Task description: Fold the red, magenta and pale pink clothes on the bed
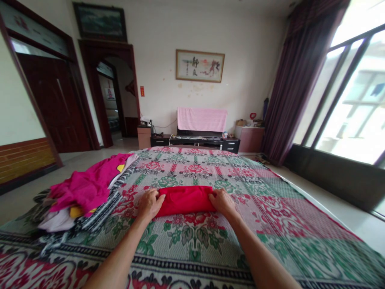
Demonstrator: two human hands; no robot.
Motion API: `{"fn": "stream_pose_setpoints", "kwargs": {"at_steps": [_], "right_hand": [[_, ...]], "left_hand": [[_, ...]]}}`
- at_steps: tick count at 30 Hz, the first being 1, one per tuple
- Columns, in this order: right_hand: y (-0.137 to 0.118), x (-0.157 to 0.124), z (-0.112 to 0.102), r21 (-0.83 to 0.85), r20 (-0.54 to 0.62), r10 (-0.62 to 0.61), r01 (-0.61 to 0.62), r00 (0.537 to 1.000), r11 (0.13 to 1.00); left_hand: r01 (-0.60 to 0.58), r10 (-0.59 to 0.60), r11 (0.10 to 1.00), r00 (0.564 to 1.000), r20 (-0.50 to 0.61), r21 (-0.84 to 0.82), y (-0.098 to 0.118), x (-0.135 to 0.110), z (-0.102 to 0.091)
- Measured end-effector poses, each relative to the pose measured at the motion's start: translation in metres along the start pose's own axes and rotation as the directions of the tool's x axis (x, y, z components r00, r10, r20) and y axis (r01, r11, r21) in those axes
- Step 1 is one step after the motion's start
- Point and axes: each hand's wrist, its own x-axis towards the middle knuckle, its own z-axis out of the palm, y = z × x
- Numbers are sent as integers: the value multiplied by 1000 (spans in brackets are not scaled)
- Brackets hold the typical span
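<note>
A red cloth (186, 200), folded into a long flat bundle, lies across the middle of the flowered cover. At its left end my left hand (150, 204) grips the edge, thumb on top and fingers curled round it. My right hand (223, 201) holds the opposite end in the same way. The underside of the bundle and the fingertips beneath it are hidden. What kind of garment or cloth it is cannot be made out.
A heap of clothes with a magenta garment (87, 184) lies to the left on the patterned cover (195, 241). Beyond the far edge stands a black cabinet (159, 140) below a pink towel (202, 119). A purple curtain (288, 88) hangs on the right.
</note>
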Motion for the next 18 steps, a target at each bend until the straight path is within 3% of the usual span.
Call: {"fn": "stream_pose_setpoints", "kwargs": {"at_steps": [10, 18], "right_hand": [[-7, -3, 0, 1, -17, -2, 2, 1000, 1000], [0, 5, 13, 152, -112, 6, 11, 994, 988]], "left_hand": [[91, -89, 996, 993, 76, -21, 9, -1, -12], [154, -145, 965, 988, 59, -211, 7, -1, -12]]}}
